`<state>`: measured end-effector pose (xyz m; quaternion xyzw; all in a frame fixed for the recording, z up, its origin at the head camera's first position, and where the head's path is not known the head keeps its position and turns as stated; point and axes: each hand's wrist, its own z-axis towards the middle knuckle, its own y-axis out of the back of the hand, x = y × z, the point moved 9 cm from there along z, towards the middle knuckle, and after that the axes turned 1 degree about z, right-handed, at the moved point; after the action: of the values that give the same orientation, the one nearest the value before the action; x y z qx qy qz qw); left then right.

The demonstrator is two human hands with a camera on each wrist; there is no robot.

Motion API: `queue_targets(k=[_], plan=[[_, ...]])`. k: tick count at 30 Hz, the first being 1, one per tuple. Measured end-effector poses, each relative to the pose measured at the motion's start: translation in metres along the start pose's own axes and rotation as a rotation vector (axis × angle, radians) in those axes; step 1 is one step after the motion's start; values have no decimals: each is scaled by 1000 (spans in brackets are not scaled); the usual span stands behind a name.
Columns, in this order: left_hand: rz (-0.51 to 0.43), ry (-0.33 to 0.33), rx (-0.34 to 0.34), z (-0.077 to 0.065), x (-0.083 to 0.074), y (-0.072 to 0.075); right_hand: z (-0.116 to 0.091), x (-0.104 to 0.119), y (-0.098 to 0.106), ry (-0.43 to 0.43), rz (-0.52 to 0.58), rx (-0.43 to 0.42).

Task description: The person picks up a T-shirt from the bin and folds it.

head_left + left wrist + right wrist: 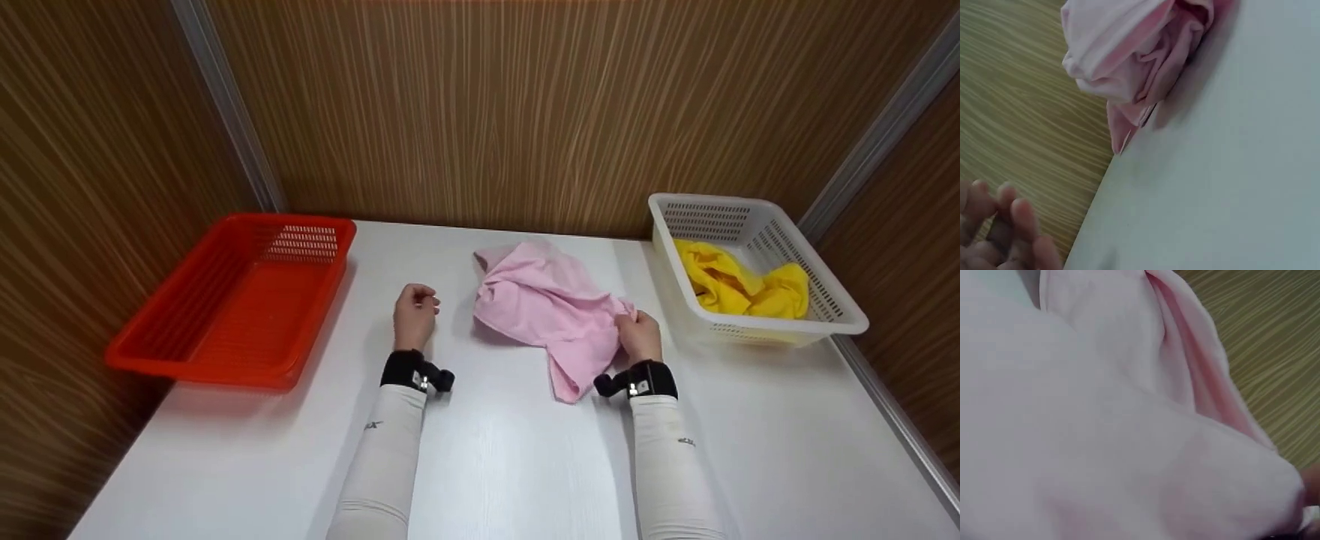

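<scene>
A crumpled pink cloth [536,300] lies on the white table between the two hands, its folds bunched and one corner pointing toward the person. The right hand [640,336] pinches the cloth's right edge between thumb and fingers. In the right wrist view the pink cloth [1123,439] fills most of the picture, and only a bit of the hand shows at the right border. To the left of the cloth, apart from it, the left hand [415,315] hovers with loosely bent fingers and holds nothing. Those fingers [1024,219] also appear at the lower left of the left wrist view.
A red plastic basket [300,352] stands at the left of the table. At the right is a white basket [787,327] with yellow cloth [780,292] inside. Wood-grain panels [465,112] wall in the back and sides.
</scene>
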<state>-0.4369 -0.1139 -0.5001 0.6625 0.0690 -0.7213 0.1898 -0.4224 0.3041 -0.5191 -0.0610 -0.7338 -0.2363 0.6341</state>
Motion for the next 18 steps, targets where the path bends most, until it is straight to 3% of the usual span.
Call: queue_targets(k=[3, 5, 8, 11, 12, 14, 18], plan=[[74, -77, 203, -11, -6, -34, -2, -1, -15, -24, -22, 166], [111, -88, 295, -20, -7, -51, -6, 2, -27, 1, -66, 276], [125, -29, 325, -28, -3, -62, -20, 1, -53, -36, -51, 513], [52, 54, 260, -29, 3, -61, -33, 2, -71, -44, -82, 696], [21, 69, 227, -28, 4, -58, -35, 2, -73, -50, -97, 716], [-46, 79, 153, -24, 4, -50, -32, 5, -68, -2, -211, 674], [-200, 48, 10, -18, -3, -31, -20, 12, -38, 66, -423, 397]])
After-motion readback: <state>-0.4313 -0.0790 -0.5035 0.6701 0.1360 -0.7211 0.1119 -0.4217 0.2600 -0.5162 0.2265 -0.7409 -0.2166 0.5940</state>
